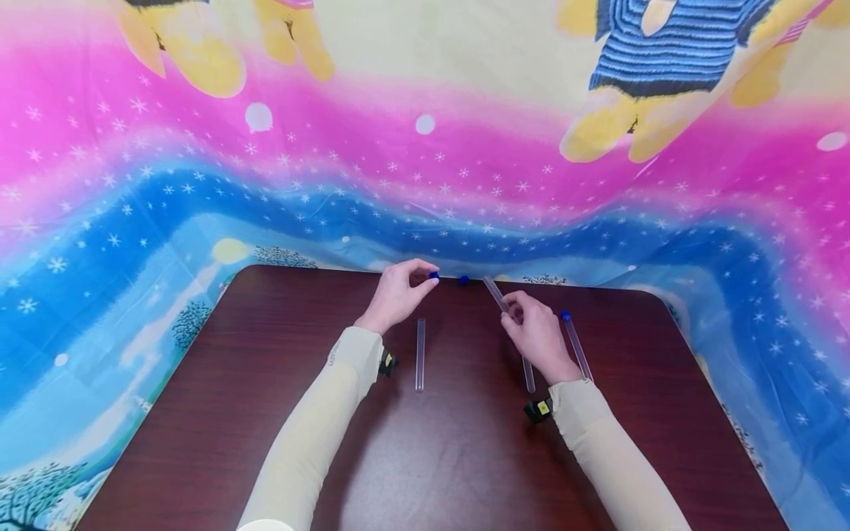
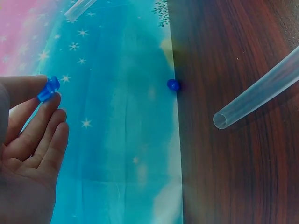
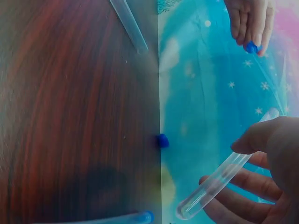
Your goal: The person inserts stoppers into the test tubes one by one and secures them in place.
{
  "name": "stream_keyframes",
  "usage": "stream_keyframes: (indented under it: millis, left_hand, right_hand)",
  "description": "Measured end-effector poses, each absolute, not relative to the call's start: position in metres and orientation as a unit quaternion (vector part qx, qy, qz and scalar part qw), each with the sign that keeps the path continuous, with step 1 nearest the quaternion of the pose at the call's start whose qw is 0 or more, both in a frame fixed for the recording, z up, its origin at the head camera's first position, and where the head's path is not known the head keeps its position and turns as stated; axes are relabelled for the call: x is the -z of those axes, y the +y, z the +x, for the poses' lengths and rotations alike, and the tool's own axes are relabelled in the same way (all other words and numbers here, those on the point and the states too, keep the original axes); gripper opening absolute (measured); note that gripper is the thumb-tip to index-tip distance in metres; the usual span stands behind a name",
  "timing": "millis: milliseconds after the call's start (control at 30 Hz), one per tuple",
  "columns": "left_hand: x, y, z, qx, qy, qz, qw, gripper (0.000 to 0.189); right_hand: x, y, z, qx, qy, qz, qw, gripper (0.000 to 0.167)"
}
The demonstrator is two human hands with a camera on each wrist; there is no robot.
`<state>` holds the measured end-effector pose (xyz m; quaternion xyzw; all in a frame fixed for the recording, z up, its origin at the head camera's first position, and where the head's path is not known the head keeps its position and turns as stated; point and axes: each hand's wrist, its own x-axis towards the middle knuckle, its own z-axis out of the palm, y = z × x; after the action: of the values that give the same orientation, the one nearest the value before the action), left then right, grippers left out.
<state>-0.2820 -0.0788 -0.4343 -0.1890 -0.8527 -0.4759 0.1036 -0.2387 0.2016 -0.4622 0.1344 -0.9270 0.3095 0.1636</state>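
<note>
My left hand [image 1: 398, 291] pinches a small blue cap [image 2: 49, 88] between thumb and index finger, raised near the table's far edge; in the left wrist view its other fingers are spread. To its right, my right hand [image 1: 536, 335] holds a clear plastic test tube [image 3: 217, 182] aslant between thumb and fingers. Its upper end leans toward the left hand, and that end carries no cap. A second blue cap [image 1: 463, 280] lies at the far edge between the hands. Partly hidden beneath the right hand, another clear tube [image 1: 528, 375] lies on the table.
A clear uncapped tube [image 1: 420, 354] lies lengthwise below the left hand. Right of the right hand is a tube with a blue cap [image 1: 575, 343], partly covered by the wrist. A patterned cloth [image 1: 425, 199] hangs behind the dark wooden table [image 1: 451, 457].
</note>
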Motion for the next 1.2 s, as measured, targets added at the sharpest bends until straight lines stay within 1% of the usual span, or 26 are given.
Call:
stream_keyframes:
  millis: [167, 267, 633, 1033, 1200]
  left_hand:
    - [0.434, -0.079, -0.281, 0.491, -0.843, -0.19, 0.108, 0.02]
    - [0.433, -0.079, -0.28, 0.501, -0.837, -0.19, 0.109, 0.02]
    - [0.43, -0.074, -0.28, 0.513, -0.83, -0.185, 0.122, 0.022]
    - [0.43, -0.07, -0.272, 0.522, -0.824, -0.183, 0.123, 0.022]
    - [0.428, -0.069, -0.269, 0.524, -0.822, -0.182, 0.131, 0.022]
  right_hand:
    - [0.464, 0.207, -0.242, -0.315, -0.915, 0.162, 0.19, 0.022]
    - [0.466, 0.206, -0.241, -0.338, -0.905, 0.171, 0.195, 0.023]
    - [0.474, 0.198, -0.237, -0.397, -0.877, 0.19, 0.192, 0.027]
    - [0.471, 0.185, -0.228, -0.422, -0.865, 0.197, 0.185, 0.028]
    - [0.47, 0.184, -0.225, -0.417, -0.869, 0.192, 0.185, 0.029]
